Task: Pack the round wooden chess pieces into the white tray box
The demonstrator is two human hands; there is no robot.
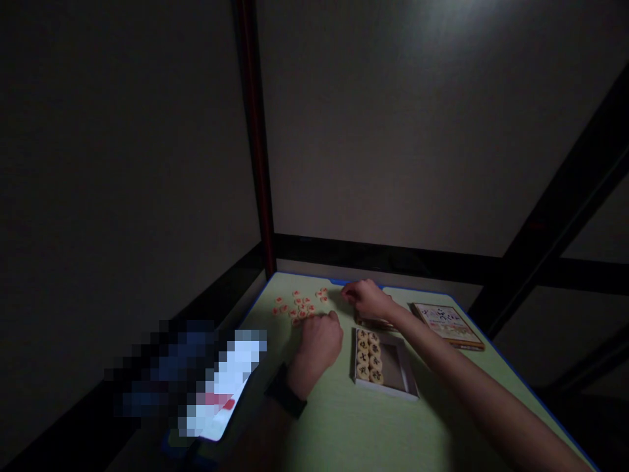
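Round Chinese chess pieces with red characters [302, 307] lie scattered at the far left of the table. My left hand [320, 337], a dark band at its wrist, rests over their near edge. Its thumb stands apart from the forefinger, which reaches to the pieces; the other fingers are mostly hidden. Farther right, my right hand [367, 299] is just above the tabletop with fingers curled together; what they hold, if anything, is hidden. Below it, an open shallow box [409, 373] contains two columns of black-character pieces [369, 357] on its left side and a bare brown area on its right.
A flat printed box [448, 324] lies near the table's right edge. Another low object [381, 323] is partly covered by my right forearm. A lit screen [230, 387], partly pixelated, is at the left edge of the green table [344, 419]. Walls [383, 131] rise behind.
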